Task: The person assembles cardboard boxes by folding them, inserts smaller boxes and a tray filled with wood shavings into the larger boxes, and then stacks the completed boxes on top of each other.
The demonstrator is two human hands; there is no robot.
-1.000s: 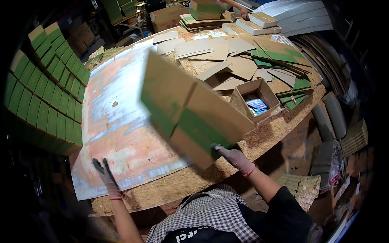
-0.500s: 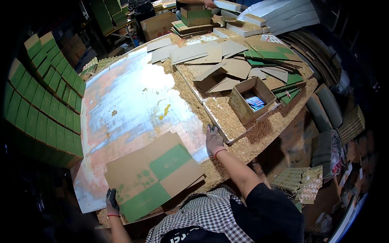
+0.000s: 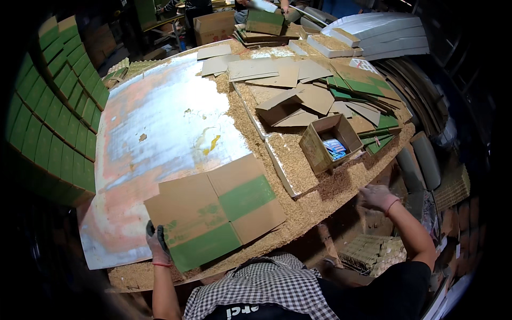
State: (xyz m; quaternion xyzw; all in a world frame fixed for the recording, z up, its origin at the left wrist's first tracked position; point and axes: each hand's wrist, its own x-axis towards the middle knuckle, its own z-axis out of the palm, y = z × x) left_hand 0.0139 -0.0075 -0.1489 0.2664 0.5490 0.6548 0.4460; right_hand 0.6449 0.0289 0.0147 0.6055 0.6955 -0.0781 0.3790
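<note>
Flat carton: The brown-and-green board (image 3: 205,194) was positioned over the near side of the table (image 3: 125,176), left of the table's middle; creases divided its panels.
Left hand: The gloved hand (image 3: 159,250) touched the board along its left edge, above the table's near left portion — whether the fingers gripped or only steadied it could not be told.
Right hand: The gloved hand (image 3: 376,198) was released, its fingers loosely extended, near the table's near right edge and well apart from the board.
Table surface: A pale, worn sheet covered the left part; a yellow smear (image 3: 214,143) marked it near the table's middle.
White-edged tray: The tray (image 3: 280,175), filled with shavings, rested on the table just right of its middle.
Open box: The brown box (image 3: 314,154) stood on the table's right side, tilted, with blue packets (image 3: 335,149) inside.
Loose cardboard: Plain and green-printed pieces (image 3: 314,93) overlapped on the table's far right portion.
Box stack: Green-and-brown boxes (image 3: 53,109) stood in rows left of the table.
Egg trays: Stacked trays (image 3: 362,253) sat beyond the table's near right edge — lower than its top.
Co-worker: A person's hand (image 3: 285,6) showed at the table's far end.
</note>
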